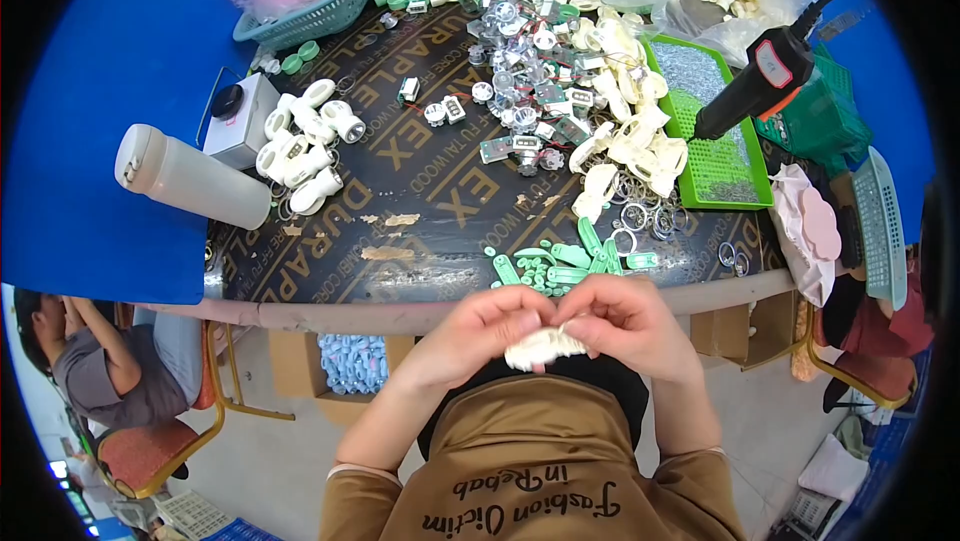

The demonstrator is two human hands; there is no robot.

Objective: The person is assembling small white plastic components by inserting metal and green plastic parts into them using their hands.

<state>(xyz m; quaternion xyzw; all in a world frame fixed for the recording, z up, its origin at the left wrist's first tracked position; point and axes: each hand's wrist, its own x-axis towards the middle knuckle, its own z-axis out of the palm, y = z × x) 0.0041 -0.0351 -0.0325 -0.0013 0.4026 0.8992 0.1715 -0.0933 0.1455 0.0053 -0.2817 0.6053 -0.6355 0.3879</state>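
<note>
Our dark desk (400,276) bore green pieces (568,275) near its front edge; before it, our left hand (490,326) and right hand (630,326) pinched a cream part (542,349), which a loose grip might have dropped.

The cream piece (545,349) between the fingers (517,325) looks like smooth plastic, though blur leaves this uncertain. The mint-green parts (571,255) are matt plastic, the rings (622,241) shiny metal. The dark table (440,279) has a smooth, slightly glossy coating, worn to rough wood-like patches. The brown shirt (530,426) is matt cloth.
</note>
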